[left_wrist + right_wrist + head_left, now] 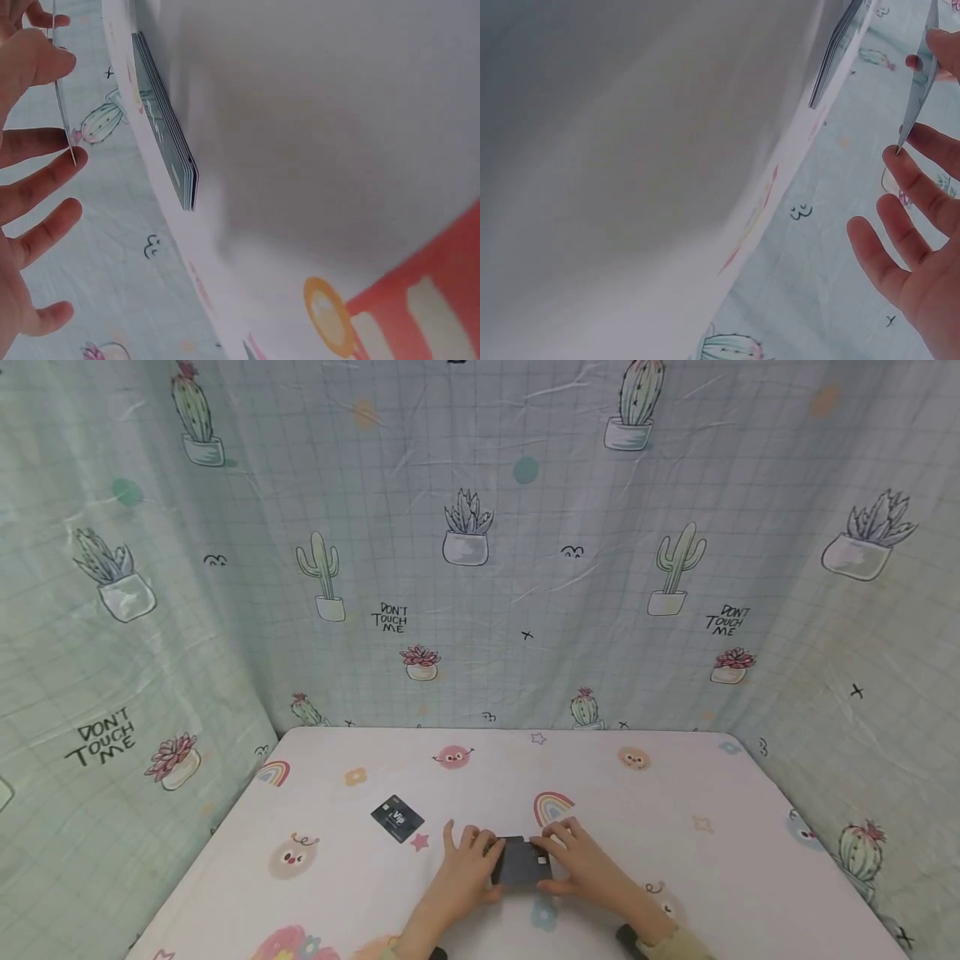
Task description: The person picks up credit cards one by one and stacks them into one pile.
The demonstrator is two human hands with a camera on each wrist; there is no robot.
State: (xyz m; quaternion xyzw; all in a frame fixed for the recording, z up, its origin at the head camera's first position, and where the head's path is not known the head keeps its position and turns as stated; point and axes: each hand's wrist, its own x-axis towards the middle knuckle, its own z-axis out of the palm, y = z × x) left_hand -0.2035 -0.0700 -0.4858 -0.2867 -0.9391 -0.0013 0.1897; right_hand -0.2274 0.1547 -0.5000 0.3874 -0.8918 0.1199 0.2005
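Note:
My left hand [467, 870] and right hand [583, 867] pinch one dark card [521, 867] by its opposite short ends. In the left wrist view, the card [63, 112] shows as a thin edge between thumb and fingers. The right wrist view has the same card [919, 86] between thumb and fingertips. Apart from it, on the table, lies a neat stack of dark cards [166, 127], also seen as a stack [832, 56] in the right wrist view. From the head view, the held card and hands mostly hide this stack.
A black card marked "Vip" [397, 818] lies alone on the table, left of and beyond my hands. The white table [637, 810] has printed rainbows, stars and faces. A cactus-patterned curtain [495, 593] stands behind it and along both sides.

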